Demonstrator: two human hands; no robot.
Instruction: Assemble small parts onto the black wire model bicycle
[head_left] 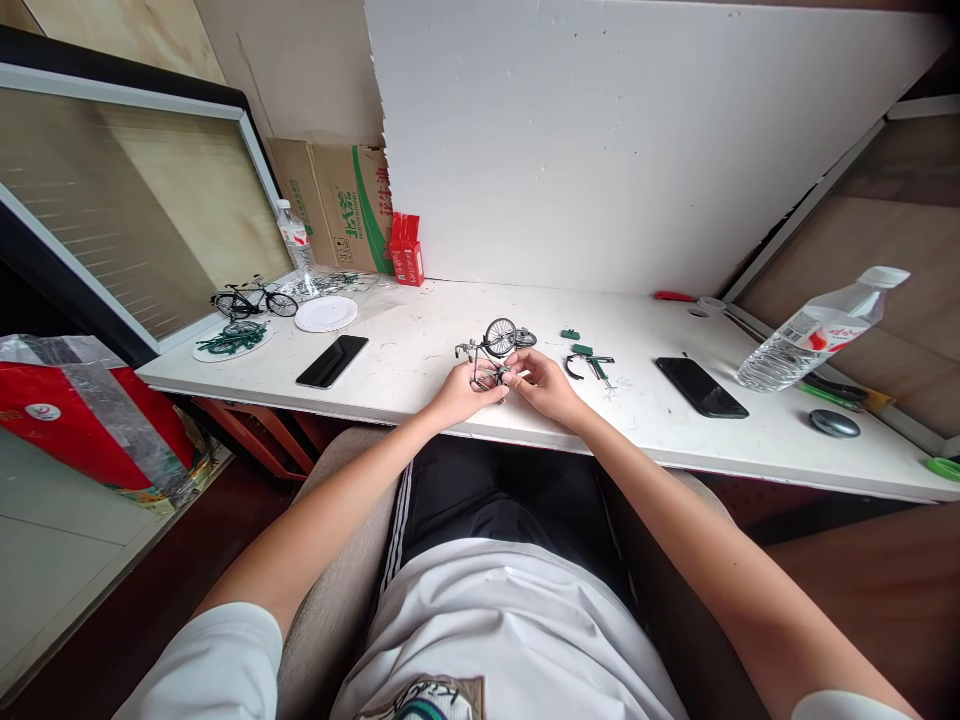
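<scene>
A small partly built model bicycle (pixel 491 355) with one spoked wheel stands near the front edge of the white table (pixel 420 390). My left hand (pixel 459 392) is closed on its frame from the left. From the right, my right hand (pixel 544 385) pinches at the same frame, fingers pressed together. Loose green and black parts (pixel 589 362) lie just right of my hands, and another small wheel piece (pixel 525 338) sits behind the model.
Black phones lie at left (pixel 332 361) and right (pixel 701 387). A finished model bicycle (pixel 253 299), a white plate (pixel 325 313), a plate of green parts (pixel 231 342), a standing bottle (pixel 296 237) and a red box (pixel 406 250) are at back left. A tipped bottle (pixel 817 330) lies at right.
</scene>
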